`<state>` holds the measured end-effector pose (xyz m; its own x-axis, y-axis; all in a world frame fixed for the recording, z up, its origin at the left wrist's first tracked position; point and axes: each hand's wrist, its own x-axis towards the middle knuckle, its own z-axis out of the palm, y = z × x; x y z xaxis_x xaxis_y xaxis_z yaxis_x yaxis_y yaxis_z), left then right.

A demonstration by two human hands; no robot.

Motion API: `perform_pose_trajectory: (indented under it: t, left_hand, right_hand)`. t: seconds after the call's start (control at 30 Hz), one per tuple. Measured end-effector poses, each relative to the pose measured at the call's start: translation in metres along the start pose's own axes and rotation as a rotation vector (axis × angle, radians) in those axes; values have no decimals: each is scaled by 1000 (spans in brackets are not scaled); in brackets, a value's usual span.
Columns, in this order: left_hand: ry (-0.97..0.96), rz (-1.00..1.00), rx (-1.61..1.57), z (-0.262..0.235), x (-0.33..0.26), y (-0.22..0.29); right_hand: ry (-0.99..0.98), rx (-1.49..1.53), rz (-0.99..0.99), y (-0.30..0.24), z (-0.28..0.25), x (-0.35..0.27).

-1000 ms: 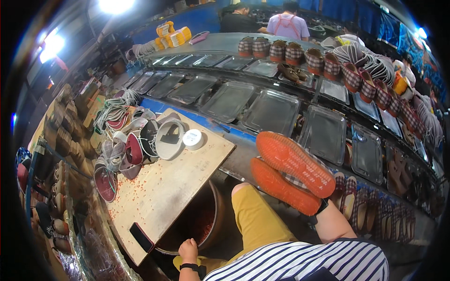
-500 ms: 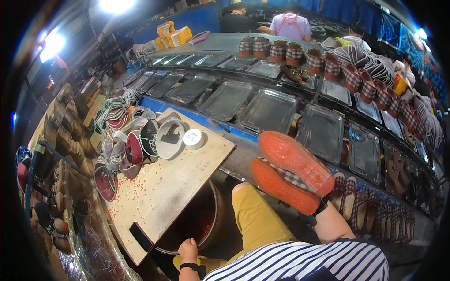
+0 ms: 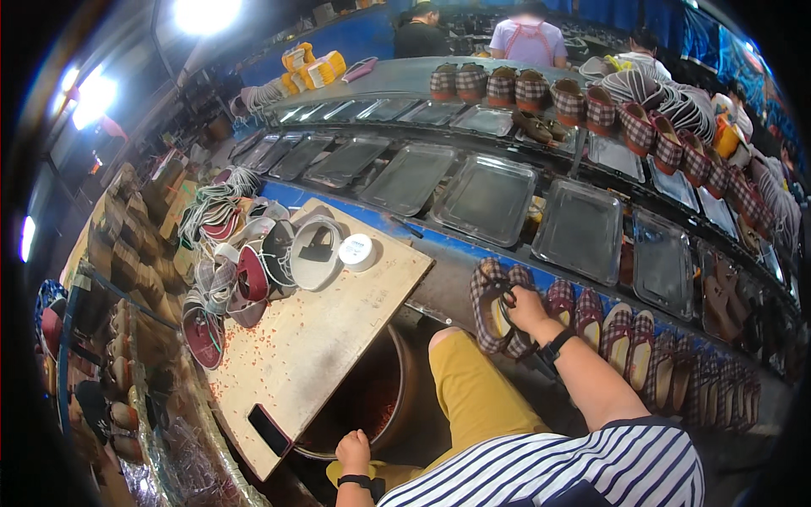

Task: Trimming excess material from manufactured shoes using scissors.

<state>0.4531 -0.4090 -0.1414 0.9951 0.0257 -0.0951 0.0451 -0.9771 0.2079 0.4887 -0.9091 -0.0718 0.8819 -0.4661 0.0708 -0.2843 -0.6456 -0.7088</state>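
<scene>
My right hand [image 3: 525, 310] is closed on a pair of brown-and-white checked slip-on shoes [image 3: 487, 308], its fingers gripping the inner edge of the right one. The pair has its openings upward and stands at the left end of a row of similar shoes [image 3: 617, 336], beside the blue edge of the rack. My left hand [image 3: 353, 452] is curled into a loose fist over my left leg, close to the wooden board; nothing shows in it. A black phone [image 3: 269, 431] lies at the board's near corner.
On the wooden board [image 3: 363, 308] are a white round tub [image 3: 357, 252], stitched shoe uppers [image 3: 253, 270] and scattered orange bits. Below it stands a round bin [image 3: 404, 397]. Metal trays [image 3: 486, 198] line the rack ahead, with checked shoes [image 3: 568, 103] above. People [image 3: 528, 42] work beyond.
The checked shoes, held earlier with their orange soles facing me, are now turned upright and lowered beside the row on the right. My left hand stays curled near the board.
</scene>
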Motion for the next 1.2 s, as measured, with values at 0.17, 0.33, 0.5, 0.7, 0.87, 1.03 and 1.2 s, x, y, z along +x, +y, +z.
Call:
perform_pose_trajectory:
  t: [0.17,0.33,0.5,0.7,0.87,1.03,1.2]
  left_hand:
    - [-13,-4,-23,2,-2,-10]
    - [-36,-11,-15,0,2,-4]
    - [-33,-16,-23,2,1,-8]
    - [-21,-7,1,1,0,-3]
    - [-2,5,-10,1,-1,-3]
    - [33,7,-17,4,-1,-7]
    - [62,32,-43,6,-1,-8]
  right_hand:
    - [6,-223,82,-35,14,1]
    - [60,-265,97,-34,8,-4]
    - [83,-285,88,-26,8,-3]
    - [70,-252,175,-14,24,12]
    - [107,-219,217,-10,25,13]
    - [-24,-288,197,-17,20,12]
    - [-104,-302,208,-11,21,8]
